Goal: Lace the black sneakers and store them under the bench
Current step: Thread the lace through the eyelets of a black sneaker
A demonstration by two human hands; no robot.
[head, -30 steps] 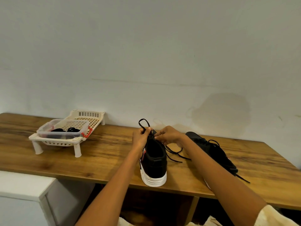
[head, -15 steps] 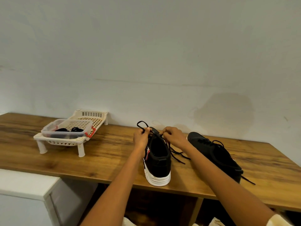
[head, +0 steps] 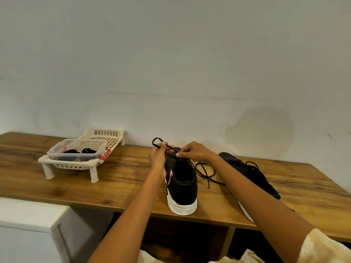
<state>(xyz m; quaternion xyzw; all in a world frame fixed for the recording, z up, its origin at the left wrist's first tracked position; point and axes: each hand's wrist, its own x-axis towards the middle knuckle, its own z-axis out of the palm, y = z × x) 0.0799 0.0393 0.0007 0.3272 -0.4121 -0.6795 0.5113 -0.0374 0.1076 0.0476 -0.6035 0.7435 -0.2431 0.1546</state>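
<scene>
Left hand point(head: 158, 158) pinching a loop of black shoelace point(head: 161, 144) over the near sneaker point(head: 181, 185); right hand point(head: 193, 151) pinching the same lace at the collar. Heel toward the tabletop point(head: 117, 179) edge, loose lace trailing right. Lacing seemingly mid-way, not tied. Second sneaker point(head: 252, 175) on its side just right, laced as far as visible. Neither stored under the bench yet.

Both hands at the near black sneaker point(head: 181, 184) on the wooden bench point(head: 117, 179): left hand point(head: 157, 160) pinching a lace loop point(head: 158, 142), right hand point(head: 194, 151) pinching lace beside it.
</scene>
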